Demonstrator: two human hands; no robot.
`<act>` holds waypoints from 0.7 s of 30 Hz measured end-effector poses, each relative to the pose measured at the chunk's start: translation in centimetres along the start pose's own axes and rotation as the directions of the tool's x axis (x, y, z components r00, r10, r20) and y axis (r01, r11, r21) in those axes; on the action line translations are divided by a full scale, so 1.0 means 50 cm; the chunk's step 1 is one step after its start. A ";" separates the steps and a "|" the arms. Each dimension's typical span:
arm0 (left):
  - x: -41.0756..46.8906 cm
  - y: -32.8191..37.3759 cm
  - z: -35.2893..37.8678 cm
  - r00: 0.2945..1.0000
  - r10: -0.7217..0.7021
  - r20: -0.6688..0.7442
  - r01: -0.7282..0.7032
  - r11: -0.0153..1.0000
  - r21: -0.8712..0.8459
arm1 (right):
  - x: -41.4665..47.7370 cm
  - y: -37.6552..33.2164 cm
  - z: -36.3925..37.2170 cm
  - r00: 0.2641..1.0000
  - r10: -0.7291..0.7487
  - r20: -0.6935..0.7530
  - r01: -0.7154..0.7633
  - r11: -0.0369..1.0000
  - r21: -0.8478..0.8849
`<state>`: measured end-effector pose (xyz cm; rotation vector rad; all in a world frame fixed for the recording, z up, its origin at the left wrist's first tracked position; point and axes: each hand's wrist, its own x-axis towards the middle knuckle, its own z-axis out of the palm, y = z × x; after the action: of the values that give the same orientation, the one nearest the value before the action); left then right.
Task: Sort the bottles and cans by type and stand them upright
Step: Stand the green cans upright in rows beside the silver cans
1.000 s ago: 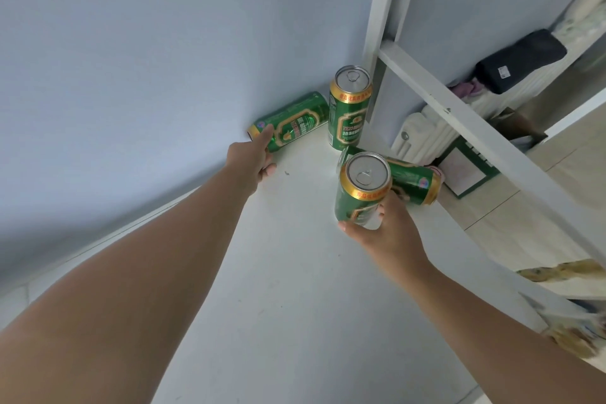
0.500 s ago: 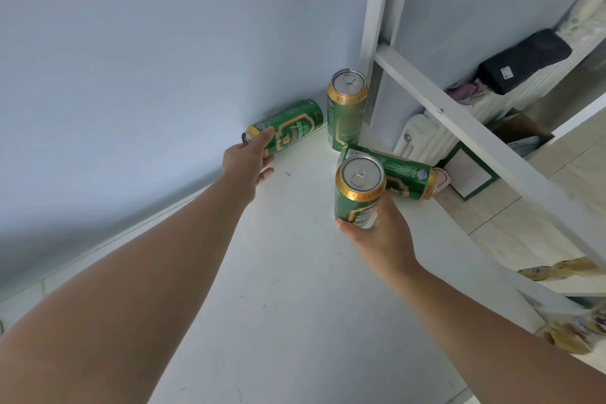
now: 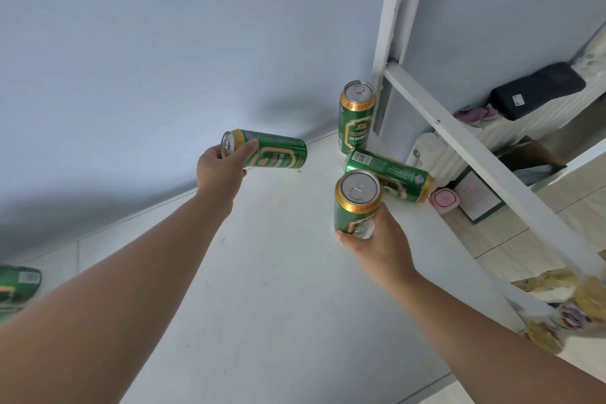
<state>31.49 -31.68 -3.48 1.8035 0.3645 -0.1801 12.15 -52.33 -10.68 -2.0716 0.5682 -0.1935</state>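
Left hand [image 3: 221, 170] wrapped round sideways green-and-gold aluminium beer can [image 3: 267, 149]; right hand [image 3: 377, 239] clasping upright twin can [image 3: 355, 203]. Probably light, thin-walled, slick: best gripped mid-body, gently.

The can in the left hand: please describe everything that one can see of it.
The can in the left hand is a green metal drink can with a gold band near its silver lid and a gold-edged emblem on its side. A pull tab shows on the lid, apparently unopened. It lies roughly level, lid toward the left and base toward the standing can. The left hand has its grip near the lid end. It appears lifted off the white table, in front of the blue wall.
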 end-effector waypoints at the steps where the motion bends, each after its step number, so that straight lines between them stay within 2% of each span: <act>1: -0.012 0.005 -0.009 1.000 0.014 -0.004 -0.014 1.000 0.004 | -0.003 -0.004 -0.002 1.000 -0.006 0.009 0.006 1.000 -0.003; 10: -0.129 0.053 -0.091 0.977 0.211 -0.023 -0.207 0.972 0.112 | -0.033 -0.046 -0.011 0.993 -0.077 0.091 0.079 0.997 -0.011; 21: -0.264 0.064 -0.176 0.929 0.358 -0.092 -0.335 0.921 0.197 | -0.085 -0.093 0.002 0.973 -0.156 0.170 0.150 0.988 0.043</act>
<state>19.58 -25.91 5.87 2.0302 0.1127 0.1579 9.94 -48.21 -6.46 -2.0788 0.2986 -0.1095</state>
